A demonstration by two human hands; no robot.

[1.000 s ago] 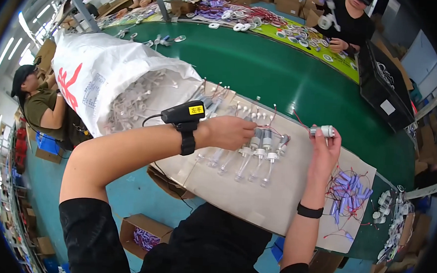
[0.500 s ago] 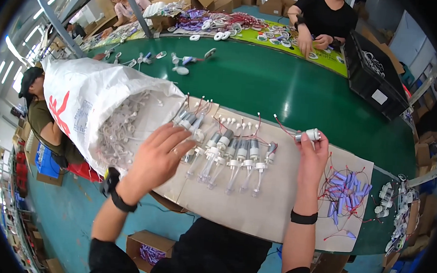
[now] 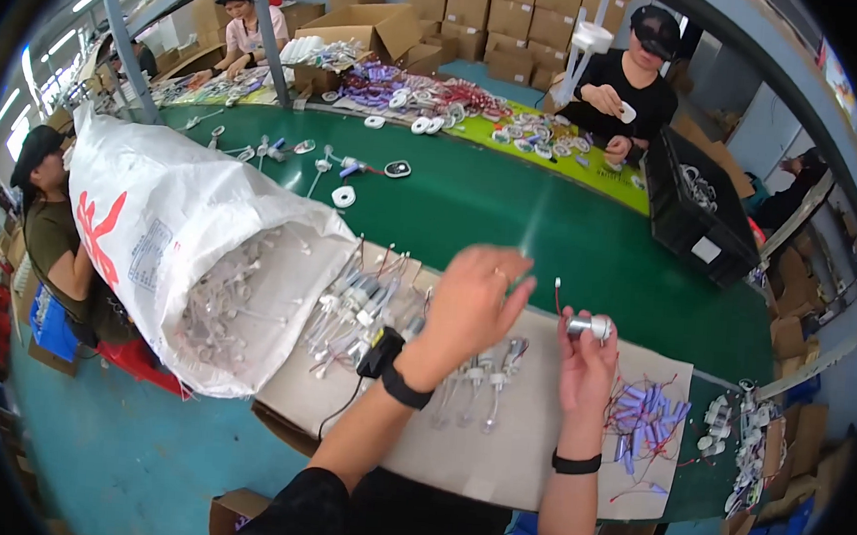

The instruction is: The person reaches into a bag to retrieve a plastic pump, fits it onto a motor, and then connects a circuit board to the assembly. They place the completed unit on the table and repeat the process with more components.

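My right hand (image 3: 587, 370) grips a small silver motor with a white plastic end (image 3: 589, 326) between thumb and fingers, and a thin red lead (image 3: 557, 293) sticks up beside it. To its left, my left hand (image 3: 475, 305) hovers over the cardboard sheet (image 3: 515, 459), slightly blurred, fingers stretched out and thumb apart, apparently holding nothing. Beneath and beside that hand lie several motor units with clear tubes (image 3: 476, 378), partly hidden by the hand and forearm. More such units with red wires (image 3: 357, 307) lie near the sack. Purple battery cells with red leads (image 3: 647, 418) are heaped right of my right wrist.
A white woven sack (image 3: 177, 213) full of clear plastic parts opens toward the sheet. Loose assemblies (image 3: 322, 168) lie on the green belt (image 3: 433, 194). A black crate (image 3: 697, 210) stands far right. Co-workers sit across and at left; a metal post (image 3: 271, 42) rises behind.
My left hand has swung right, from near the sack to beside my right hand. The motor stays in my right hand, now turned and lower in view. The head view has shifted.
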